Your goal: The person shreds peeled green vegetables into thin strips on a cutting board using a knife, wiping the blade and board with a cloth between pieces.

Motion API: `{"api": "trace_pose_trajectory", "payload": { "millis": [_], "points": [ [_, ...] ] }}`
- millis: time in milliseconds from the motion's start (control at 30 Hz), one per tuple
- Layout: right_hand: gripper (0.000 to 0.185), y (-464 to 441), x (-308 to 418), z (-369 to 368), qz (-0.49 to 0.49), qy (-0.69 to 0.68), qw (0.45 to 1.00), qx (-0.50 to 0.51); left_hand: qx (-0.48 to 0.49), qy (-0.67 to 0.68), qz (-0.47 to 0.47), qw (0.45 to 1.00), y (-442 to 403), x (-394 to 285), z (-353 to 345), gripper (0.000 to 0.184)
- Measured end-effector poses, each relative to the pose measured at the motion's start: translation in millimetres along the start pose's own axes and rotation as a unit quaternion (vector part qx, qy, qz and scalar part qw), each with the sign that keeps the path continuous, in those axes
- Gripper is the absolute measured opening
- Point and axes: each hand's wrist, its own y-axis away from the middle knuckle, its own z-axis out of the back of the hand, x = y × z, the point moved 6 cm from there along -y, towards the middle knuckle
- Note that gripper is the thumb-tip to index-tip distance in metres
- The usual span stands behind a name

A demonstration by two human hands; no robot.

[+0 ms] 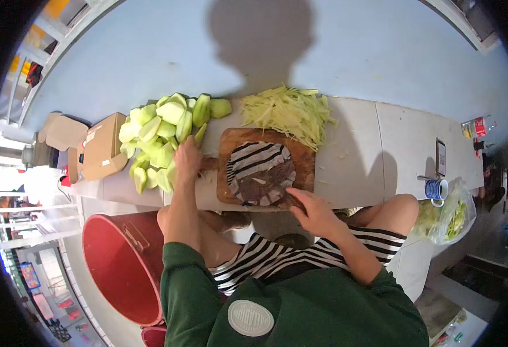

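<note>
My left hand point(188, 157) is at the right side of a heap of peeled pale-green pieces point(164, 128), its fingers closed against a narrow green piece point(201, 133). In front of me lies a wooden cutting board point(304, 165). On it is a round black-and-white striped cloth point(257, 155) with a dark grey middle and a small pale sliver point(258, 180) on top. My right hand point(313, 211) is curled at the board's near right edge, touching the cloth's rim. Something dark shows between thumb and fingers, too hidden to name. Behind the board are pale-green shreds point(289, 113).
An open cardboard box point(105, 147) stands left of the heap, and a red bucket point(121, 266) is beside my left leg. On the right are a phone point(441, 157), a blue mug point(435, 189), a bottle point(478, 126) and a plastic bag point(455, 215). A wall point(370, 52) rises behind.
</note>
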Motion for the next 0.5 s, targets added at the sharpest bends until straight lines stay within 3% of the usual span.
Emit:
{"api": "trace_pose_trajectory", "payload": {
  "millis": [167, 233, 300, 367, 433, 500],
  "points": [
    [0.047, -6.3, 9.8, -18.0, -0.004, 0.015, 0.999, 0.031, -0.084, 0.18, -0.015, 0.98, 31.9, -34.9, 27.4, 0.032],
    [0.046, -8.2, 11.8, -17.6, -0.016, 0.046, 0.999, 0.019, -0.011, 0.243, -0.024, 0.97, 55.0, -49.2, 25.9, 0.036],
    [0.046, -4.9, 26.6, 2.3, 0.004, 0.152, 0.98, -0.127, 0.006, 0.249, -0.015, 0.968, 84.5, -60.9, 24.8, 0.038],
    [0.046, -6.7, 31.8, 16.6, 0.028, 0.143, 0.979, -0.14, 0.024, 0.256, -0.009, 0.966, 111.1, -71.3, 19.6, 0.04],
    [0.046, -1.2, 32.7, 24.7, 0.049, 0.136, 0.977, -0.157, 0.102, 0.325, 0.068, 0.938, 135.4, -78.2, 4.6, 0.043],
    [0.046, 0.1, 25.7, 20.9, 0.062, 0.088, 0.987, -0.122, 0.078, 0.337, 0.049, 0.937, 151.6, -91.9, 0.6, 0.044]
  ]
}}
